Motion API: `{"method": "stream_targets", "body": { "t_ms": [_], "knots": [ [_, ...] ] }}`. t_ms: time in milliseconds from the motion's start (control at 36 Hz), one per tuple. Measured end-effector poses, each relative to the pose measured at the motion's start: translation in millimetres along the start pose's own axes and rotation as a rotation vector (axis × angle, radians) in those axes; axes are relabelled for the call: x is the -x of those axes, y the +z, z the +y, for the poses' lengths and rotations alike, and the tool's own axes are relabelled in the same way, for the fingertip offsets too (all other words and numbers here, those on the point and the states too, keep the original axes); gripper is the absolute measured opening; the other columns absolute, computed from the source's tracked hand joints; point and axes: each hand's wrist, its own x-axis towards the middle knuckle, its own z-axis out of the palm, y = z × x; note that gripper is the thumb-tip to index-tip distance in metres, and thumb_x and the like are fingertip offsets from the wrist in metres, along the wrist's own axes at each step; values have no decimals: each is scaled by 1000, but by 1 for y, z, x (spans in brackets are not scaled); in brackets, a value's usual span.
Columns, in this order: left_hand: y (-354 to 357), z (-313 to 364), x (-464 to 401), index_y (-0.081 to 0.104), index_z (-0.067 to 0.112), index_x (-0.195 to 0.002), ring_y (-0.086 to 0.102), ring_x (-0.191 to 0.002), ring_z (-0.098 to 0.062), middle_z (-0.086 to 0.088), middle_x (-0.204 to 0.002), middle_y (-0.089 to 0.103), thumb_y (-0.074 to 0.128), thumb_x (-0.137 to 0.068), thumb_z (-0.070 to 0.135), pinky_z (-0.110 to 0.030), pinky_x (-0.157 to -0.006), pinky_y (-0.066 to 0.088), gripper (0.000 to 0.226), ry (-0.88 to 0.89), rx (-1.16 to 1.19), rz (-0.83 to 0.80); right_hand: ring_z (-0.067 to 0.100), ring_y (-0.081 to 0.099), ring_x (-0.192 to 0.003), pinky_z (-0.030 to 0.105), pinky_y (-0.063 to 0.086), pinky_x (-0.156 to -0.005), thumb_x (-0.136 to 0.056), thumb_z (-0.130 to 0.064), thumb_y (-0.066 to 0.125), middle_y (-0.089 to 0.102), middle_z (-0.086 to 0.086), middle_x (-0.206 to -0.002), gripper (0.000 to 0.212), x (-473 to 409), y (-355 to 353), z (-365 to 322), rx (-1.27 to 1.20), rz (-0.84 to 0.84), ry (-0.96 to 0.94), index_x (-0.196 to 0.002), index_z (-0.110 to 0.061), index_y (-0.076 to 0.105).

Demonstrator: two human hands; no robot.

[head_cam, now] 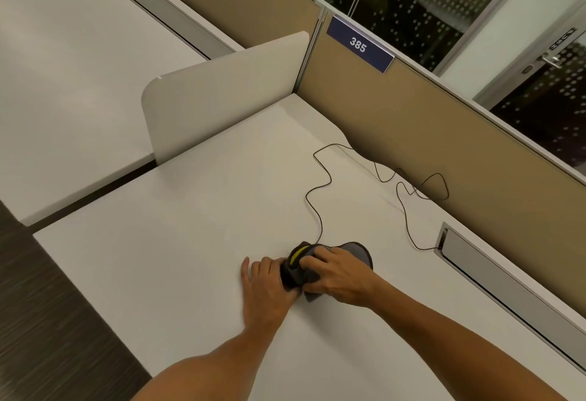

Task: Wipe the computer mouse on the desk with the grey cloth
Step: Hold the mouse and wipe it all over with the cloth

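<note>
So left hand [269, 280] grips the black-and-yellow mouse [294, 261] on the worktop [158, 258]. And right hand [336, 277] clutches the grey cloth [358, 253] against it.

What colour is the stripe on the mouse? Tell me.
Yellow-green stripe on the black mouse, seen best in the head view.

Reaching forward side by side, left hand [266, 285] and right hand [337, 277] meet with fingers curled.
</note>
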Motion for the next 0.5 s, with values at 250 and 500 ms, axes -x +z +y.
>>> {"method": "stream_targets", "body": {
  "t_ms": [250, 500],
  "knots": [
    [7, -5, 0, 62, 26, -104, 55, -83, -15, 8, -84, 58, 72, -60, 68, -48, -115, 30, 62, 20, 40, 18, 27, 48, -115, 35, 56, -71, -76, -17, 78, 48, 4, -129, 45, 48, 9, 24, -319, 211, 814, -115, -36, 66],
    [9, -5, 0, 63, 24, -105, 57, -85, -16, 6, -86, 60, 73, -61, 67, -50, -114, 33, 62, 33, 29, 48, 21, 52, -100, 35, 53, -82, -84, -11, 61, 48, -3, -118, 46, 24, 18, -3, -656, 124, 1065, -123, -37, 60]
  ]
}}
